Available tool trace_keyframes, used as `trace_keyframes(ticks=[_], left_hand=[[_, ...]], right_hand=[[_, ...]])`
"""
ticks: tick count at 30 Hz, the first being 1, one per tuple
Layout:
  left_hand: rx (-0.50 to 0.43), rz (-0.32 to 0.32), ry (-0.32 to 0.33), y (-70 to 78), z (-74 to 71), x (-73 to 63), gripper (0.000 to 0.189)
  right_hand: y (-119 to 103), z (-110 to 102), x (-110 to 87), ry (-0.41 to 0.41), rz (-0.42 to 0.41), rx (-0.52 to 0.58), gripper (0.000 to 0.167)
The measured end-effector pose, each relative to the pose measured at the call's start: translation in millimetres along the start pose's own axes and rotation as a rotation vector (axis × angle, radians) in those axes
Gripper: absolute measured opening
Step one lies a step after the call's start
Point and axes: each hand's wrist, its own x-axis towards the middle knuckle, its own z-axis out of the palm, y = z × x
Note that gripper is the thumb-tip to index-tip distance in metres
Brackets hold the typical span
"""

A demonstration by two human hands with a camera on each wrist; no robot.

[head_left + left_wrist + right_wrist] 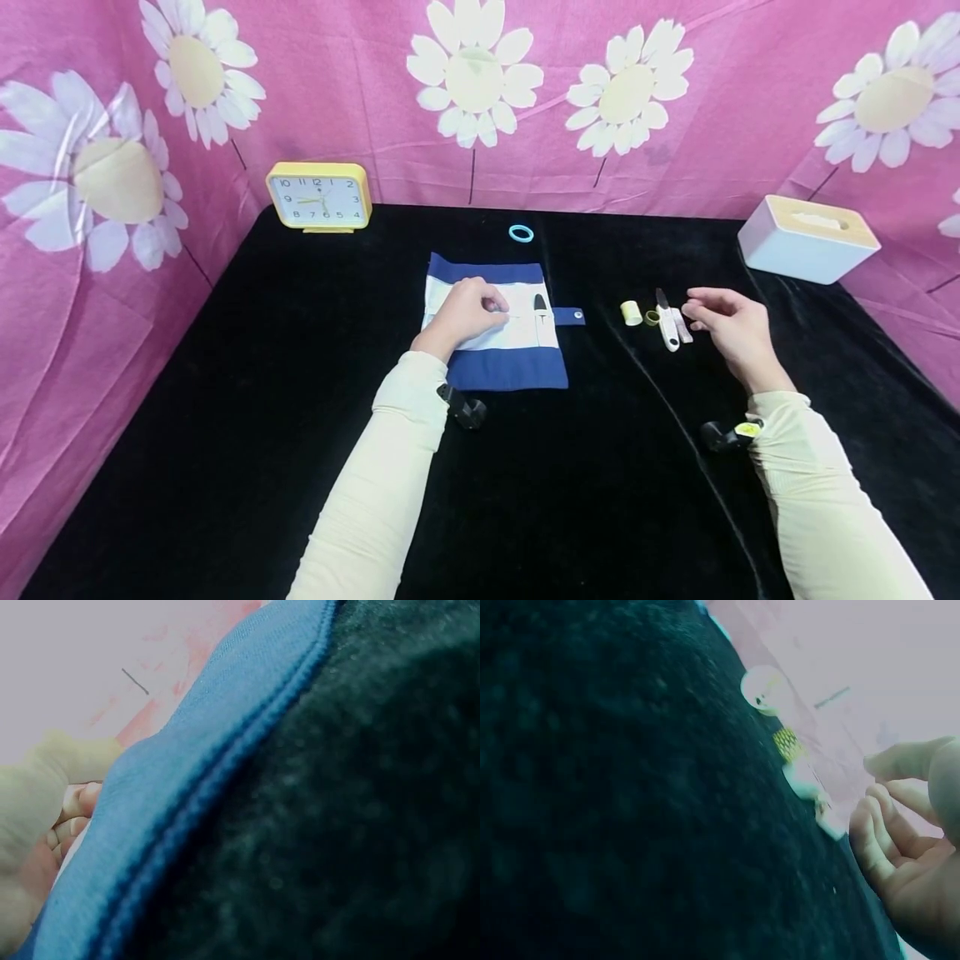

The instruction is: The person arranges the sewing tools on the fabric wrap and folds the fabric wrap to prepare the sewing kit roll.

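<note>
A blue-and-white fabric pouch lies unfolded on the black cloth. My left hand is over its white middle, fingers bent and fingertips at the pocket edge; I cannot tell whether they pinch anything. A small dark-tipped tool stands in a pocket to the right of that hand. My right hand hovers with loosely bent fingers, thumb near forefinger, nothing visible between them. Just left of it lie a white-handled tool with a dark tip, a small whitish piece, a brass-coloured thimble and a pale yellow thread spool.
Behind the pouch lies a light blue ring. A yellow clock stands at the back left, and a white tissue box with a wooden top at the back right. Pink flowered fabric hangs around the table. The pouch's snap strap points right.
</note>
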Motion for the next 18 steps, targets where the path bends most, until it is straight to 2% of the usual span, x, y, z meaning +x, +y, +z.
trace_keyframes(ticks=[6,11,18], left_hand=[[0.008,0.005,-0.003,-0.3,0.0,-1.1,0.012],[0.026,0.017,-0.014,-0.2,-0.2,-1.8,0.016],[0.029,0.019,-0.026,1.6,-0.1,-1.7,0.016]], right_hand=[[7,-12,-2.6,0.033,0.050,-0.175,0.022],[8,-15,-3.8,0.011,0.068,-0.309,0.015],[10,-16,-6.8,-0.054,0.027,-0.416,0.047]])
